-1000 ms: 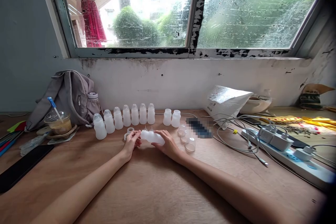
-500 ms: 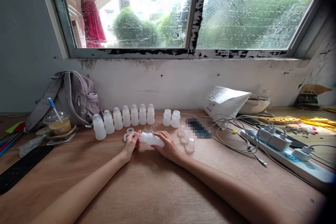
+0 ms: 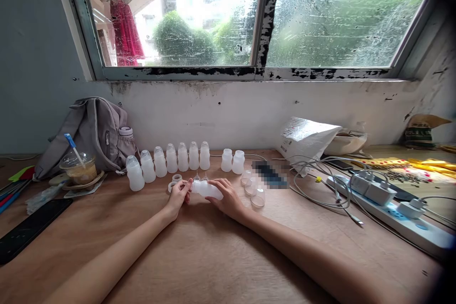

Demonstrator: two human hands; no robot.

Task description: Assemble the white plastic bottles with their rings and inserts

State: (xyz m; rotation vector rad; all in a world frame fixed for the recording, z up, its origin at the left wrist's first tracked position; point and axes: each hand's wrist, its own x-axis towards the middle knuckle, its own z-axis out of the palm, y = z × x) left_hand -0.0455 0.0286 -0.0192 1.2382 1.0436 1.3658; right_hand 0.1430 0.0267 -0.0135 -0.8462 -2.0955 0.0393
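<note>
A frosted white baby bottle (image 3: pixel 210 191) lies tilted on its side above the table, its neck pointing left. My right hand (image 3: pixel 228 199) is wrapped over the bottle's body from the right. At the neck end my left hand (image 3: pixel 178 195) is closed, thumb and fingers pinched around the bottle's end; the fingers hide the exact part they grip. White collar rings (image 3: pixel 172 185) lie just behind my left hand. Clear teats (image 3: pixel 197 175) stand right behind the held bottle. To the right of my right hand are several clear dome caps (image 3: pixel 258 197).
Several capped bottles (image 3: pixel 160 161) stand in a curved row at the back left. Two uncapped bottles (image 3: pixel 238 162) stand further right. A drink cup (image 3: pixel 81 171), backpack (image 3: pixel 96 133) and black phone (image 3: pixel 32 228) are on the left; cables (image 3: pixel 313 199) and a power strip (image 3: pixel 395 209) on the right.
My left fingers have shifted slightly at the bottle's neck end. The right hand keeps its hold on the bottle, and the other things stay in place.
</note>
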